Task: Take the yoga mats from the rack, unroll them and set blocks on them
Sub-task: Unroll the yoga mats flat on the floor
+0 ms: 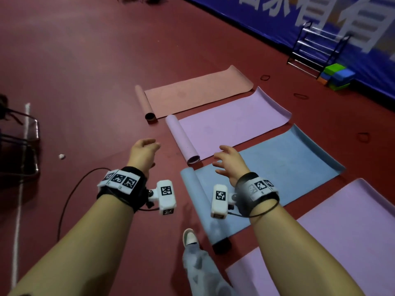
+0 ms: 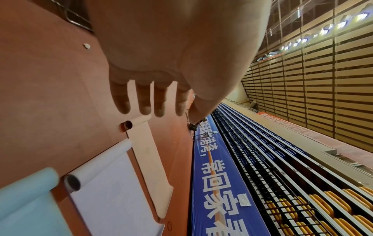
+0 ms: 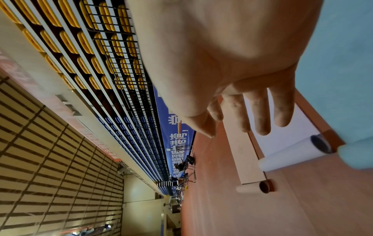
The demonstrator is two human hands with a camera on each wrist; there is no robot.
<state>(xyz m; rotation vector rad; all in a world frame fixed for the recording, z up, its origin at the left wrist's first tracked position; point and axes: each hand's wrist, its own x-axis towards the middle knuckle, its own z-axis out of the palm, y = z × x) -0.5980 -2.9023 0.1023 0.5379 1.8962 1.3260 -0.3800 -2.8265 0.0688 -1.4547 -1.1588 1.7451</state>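
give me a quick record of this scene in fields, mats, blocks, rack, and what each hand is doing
mats: four on the floor, pink mat, lilac mat, blue mat, near lilac mat; the far three are rolled at the near end
blocks: stack by the rack, none on a mat
rack: rack holds no mats
left hand: open, holds nothing
right hand: open over the blue mat, holds nothing

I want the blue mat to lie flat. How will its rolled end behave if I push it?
The blue mat still has a round roll at its near end, so a push would probably roll it along the floor. Its far edge curls up, so it may spring back. It looks thin and floppy, likely light.
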